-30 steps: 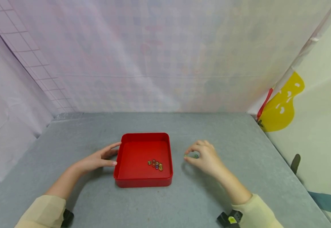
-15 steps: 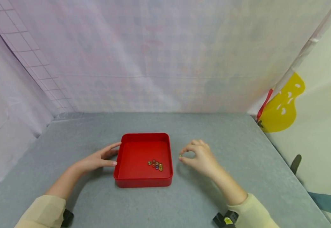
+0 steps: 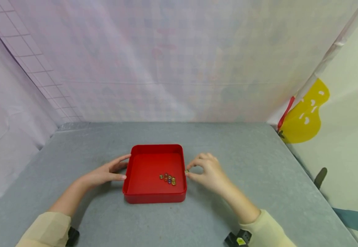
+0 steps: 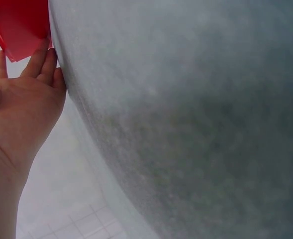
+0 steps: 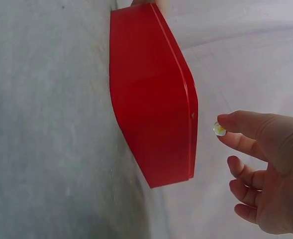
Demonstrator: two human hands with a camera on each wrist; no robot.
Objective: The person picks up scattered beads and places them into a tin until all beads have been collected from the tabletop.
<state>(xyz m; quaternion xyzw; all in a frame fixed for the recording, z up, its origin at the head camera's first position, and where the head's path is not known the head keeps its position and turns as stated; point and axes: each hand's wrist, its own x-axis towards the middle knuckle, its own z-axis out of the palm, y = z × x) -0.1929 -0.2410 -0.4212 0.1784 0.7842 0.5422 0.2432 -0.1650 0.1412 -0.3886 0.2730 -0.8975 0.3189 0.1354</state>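
A clear marble with a yellow swirl (image 5: 219, 129) is pinched between the thumb and index finger of my right hand (image 3: 208, 173). In the head view that hand is at the right rim of a square red tray (image 3: 145, 161), and the right wrist view shows the marble just above rim height, outside the wall. Several coloured glass marbles (image 3: 169, 179) lie clustered inside the tray, toward its front right. My left hand (image 3: 106, 172) rests against the tray's left side, fingers extended and thumb apart; the left wrist view shows its open palm (image 4: 29, 107).
The tray stands on a grey cloth-covered table (image 3: 222, 144). A pale curtain (image 3: 179, 61) hangs along the back edge, and white sheets close off both sides; the right one (image 3: 345, 137) bears a yellow pear print. Black devices (image 3: 237, 238) are strapped to the wrists.
My right hand has moved left with the pinched marble, from beside another marble on the table to the tray's right rim. The left hand and tray have stayed put.
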